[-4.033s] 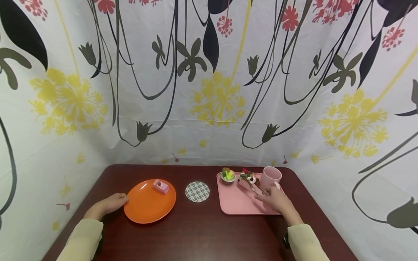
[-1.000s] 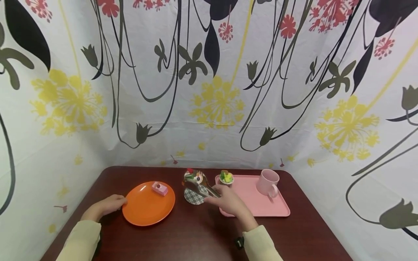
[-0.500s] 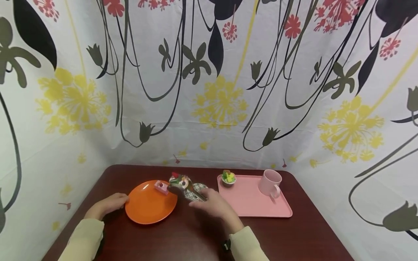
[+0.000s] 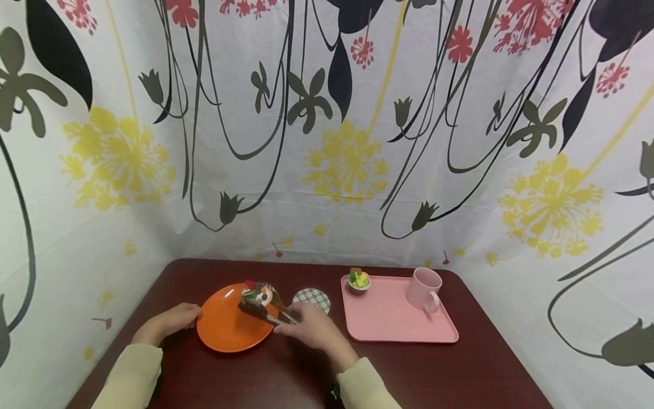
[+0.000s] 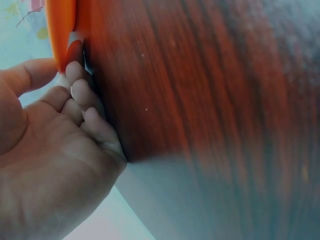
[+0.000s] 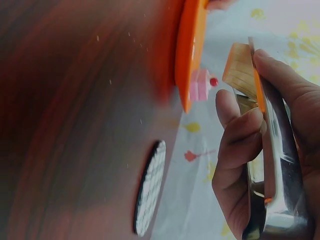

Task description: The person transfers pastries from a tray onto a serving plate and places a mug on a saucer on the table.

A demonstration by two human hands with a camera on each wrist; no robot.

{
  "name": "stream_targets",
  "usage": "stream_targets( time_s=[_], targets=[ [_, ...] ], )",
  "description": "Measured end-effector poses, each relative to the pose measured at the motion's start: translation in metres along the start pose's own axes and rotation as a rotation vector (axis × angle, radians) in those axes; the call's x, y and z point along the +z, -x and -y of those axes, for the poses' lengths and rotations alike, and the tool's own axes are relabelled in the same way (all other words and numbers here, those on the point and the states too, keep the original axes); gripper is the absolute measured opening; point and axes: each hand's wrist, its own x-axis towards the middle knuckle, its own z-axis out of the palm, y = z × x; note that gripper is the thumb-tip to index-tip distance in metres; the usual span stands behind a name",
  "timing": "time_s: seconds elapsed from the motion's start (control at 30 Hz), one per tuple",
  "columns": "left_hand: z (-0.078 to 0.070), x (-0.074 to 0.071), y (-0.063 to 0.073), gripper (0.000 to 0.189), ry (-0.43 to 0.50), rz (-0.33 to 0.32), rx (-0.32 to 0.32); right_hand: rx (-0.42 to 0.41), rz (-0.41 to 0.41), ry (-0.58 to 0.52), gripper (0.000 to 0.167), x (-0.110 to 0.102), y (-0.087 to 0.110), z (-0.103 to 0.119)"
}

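Note:
My left hand [image 4: 171, 324] pinches the left rim of an orange plate [image 4: 217, 326] between thumb and fingers; the left wrist view shows the plate's edge [image 5: 59, 35] there. Metal tongs [image 6: 282, 175] are gripped in my right hand [image 4: 314, 328]. Between their tips is a small toy cake [image 4: 258, 293] with a red, white and green top, held above the plate's right part. Its tan, wood-like side [image 6: 240, 70] faces the right wrist camera. A pink toy cake slice [image 6: 200, 85] sits on the plate, hidden behind the held cake in the head view.
A round checked coaster [image 4: 313, 296] lies right of the plate. Farther right, a pink tray [image 4: 388, 318] carries a small cup of green and yellow toy food [image 4: 359, 281] and a pink mug [image 4: 424, 289]. A floral curtain [image 4: 327, 227] hangs behind the dark table.
My right hand has carried the toy cake in the tongs leftward, from the pink tray past the coaster to above the orange plate. My left hand has stayed at the plate's rim.

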Motion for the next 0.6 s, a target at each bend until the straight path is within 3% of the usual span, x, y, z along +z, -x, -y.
stream_targets(
  time_s=[0.27, 0.47, 0.6],
  targets=[
    [-0.002, 0.002, 0.006, 0.024, -0.007, -0.033, -0.017, 0.000, 0.018, 0.055, 0.052, 0.017, -0.015, 0.017],
    [-0.003, 0.004, 0.003, 0.024, -0.007, -0.074, -0.044, 0.006, 0.024, 0.080, 0.039, 0.028, -0.024, 0.027],
    [-0.002, 0.003, 0.001, 0.025, -0.016, -0.056, -0.032, 0.021, 0.027, 0.082, 0.033, 0.034, -0.027, 0.031]
  ],
)
